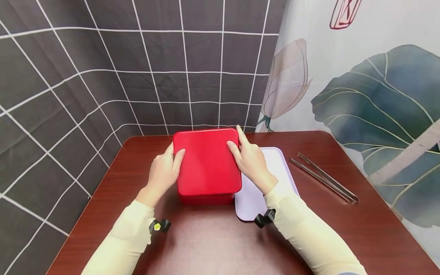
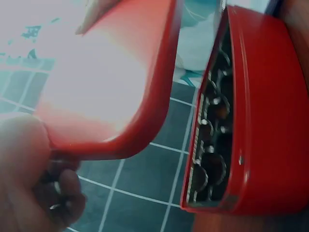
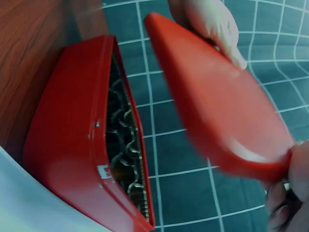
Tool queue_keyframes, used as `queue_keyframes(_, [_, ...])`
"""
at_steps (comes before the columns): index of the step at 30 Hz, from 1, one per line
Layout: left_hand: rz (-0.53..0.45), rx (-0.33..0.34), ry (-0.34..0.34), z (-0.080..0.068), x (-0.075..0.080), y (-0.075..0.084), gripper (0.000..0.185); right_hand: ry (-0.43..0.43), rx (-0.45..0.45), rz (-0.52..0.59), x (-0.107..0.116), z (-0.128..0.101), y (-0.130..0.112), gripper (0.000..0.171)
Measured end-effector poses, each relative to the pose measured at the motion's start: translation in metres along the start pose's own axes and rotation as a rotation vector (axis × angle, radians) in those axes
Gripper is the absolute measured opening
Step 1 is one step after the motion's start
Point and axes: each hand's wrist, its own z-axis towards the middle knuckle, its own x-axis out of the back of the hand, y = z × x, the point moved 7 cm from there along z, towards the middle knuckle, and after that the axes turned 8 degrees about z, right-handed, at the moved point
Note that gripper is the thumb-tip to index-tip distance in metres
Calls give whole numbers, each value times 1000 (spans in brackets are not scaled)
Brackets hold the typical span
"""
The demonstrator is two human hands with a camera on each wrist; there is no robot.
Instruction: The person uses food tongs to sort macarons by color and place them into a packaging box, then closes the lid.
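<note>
A square red lid [image 1: 207, 162] is held between my two hands, raised above a red tin box [image 1: 206, 199]. My left hand [image 1: 161, 170] grips the lid's left edge, thumb on top and fingers underneath. On the opposite edge, my right hand [image 1: 251, 162] holds it the same way, with the index finger stretched along the side. Both wrist views show a gap between lid and box. Inside the uncovered box [image 2: 270, 116] is a dark insert with rounded compartments; their contents are hard to make out.
A pale lilac tray [image 1: 249, 202] lies right of the box, partly under my right forearm. Farther right, metal tongs [image 1: 323, 177] rest on the brown wooden table [image 1: 213, 244]. A dark gridded curtain [image 1: 203, 53] and a leaf-printed curtain [image 1: 378, 99] hang behind.
</note>
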Motion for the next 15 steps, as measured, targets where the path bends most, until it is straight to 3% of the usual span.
queue_keyframes(4, [72, 80, -145, 7, -21, -14, 43, -173, -185, -48, -23, 4, 20, 70])
queue_keyframes(7, [117, 106, -232, 10, -36, -21, 43, -270, -270, -83, -38, 4, 34, 79])
queue_keyframes(15, [196, 150, -377, 8, -68, -38, 40, -417, -359, -120, -71, 1, 63, 88])
